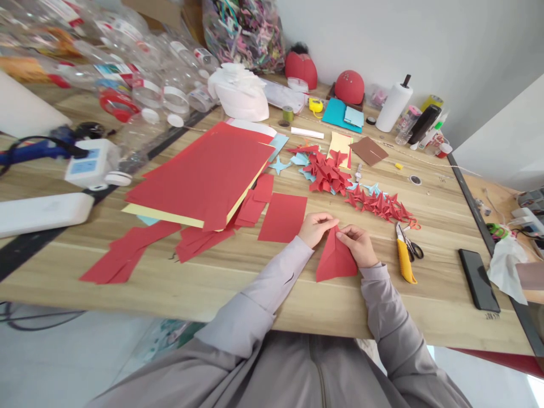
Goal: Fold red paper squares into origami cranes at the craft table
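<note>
A partly folded red paper [336,260], creased down its middle and narrowing to a point at the top, lies before me near the table's front edge. Both hands pinch it at that upper tip: my left hand [317,228] from the left, my right hand [359,243] from the right. Just left of my left hand is a flat red paper rectangle [283,217]. Beyond my hands sit folded red paper pieces [327,173] and a row of red paper stars [378,204], with some light blue folded stars [279,165] among and beside them.
Large red sheets [204,170] and cut red strips [127,252] cover the left side. A yellow cutter [406,260], scissors [415,249] and a phone [479,280] lie at the right. Plastic bottles [144,90] crowd the back left; a white bottle [393,107] stands at the back right.
</note>
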Action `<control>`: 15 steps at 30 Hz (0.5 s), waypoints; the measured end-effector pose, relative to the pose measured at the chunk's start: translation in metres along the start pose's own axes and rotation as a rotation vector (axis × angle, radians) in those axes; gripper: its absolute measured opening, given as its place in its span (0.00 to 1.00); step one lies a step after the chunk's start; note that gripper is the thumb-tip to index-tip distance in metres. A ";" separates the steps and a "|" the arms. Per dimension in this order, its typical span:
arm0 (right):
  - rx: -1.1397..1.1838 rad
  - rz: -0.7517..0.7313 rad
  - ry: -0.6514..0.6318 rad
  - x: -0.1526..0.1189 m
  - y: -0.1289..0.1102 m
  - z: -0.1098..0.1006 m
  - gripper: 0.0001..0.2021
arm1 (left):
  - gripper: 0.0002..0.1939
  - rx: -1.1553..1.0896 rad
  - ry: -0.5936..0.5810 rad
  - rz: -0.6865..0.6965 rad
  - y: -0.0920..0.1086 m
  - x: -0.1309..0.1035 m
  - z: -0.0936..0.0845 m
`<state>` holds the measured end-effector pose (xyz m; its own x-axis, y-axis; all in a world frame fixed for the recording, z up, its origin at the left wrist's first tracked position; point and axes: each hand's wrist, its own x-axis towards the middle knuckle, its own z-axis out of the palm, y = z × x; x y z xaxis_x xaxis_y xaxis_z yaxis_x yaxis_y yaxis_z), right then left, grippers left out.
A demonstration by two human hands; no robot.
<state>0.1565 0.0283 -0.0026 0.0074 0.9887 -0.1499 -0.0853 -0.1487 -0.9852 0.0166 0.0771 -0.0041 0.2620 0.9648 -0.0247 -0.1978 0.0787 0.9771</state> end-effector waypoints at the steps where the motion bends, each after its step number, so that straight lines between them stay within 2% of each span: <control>1: 0.000 0.000 -0.004 0.000 -0.001 0.000 0.15 | 0.16 0.005 0.000 0.001 0.000 0.000 0.000; 8: 0.003 0.022 0.024 -0.002 -0.003 0.003 0.16 | 0.19 -0.082 0.093 -0.114 0.005 0.001 0.000; 15: 0.013 0.028 0.037 0.000 -0.001 0.001 0.14 | 0.12 -0.047 0.011 -0.048 0.006 0.001 -0.001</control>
<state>0.1558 0.0283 -0.0018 0.0414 0.9826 -0.1809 -0.0986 -0.1761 -0.9794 0.0147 0.0788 0.0013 0.2617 0.9623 -0.0740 -0.2297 0.1366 0.9636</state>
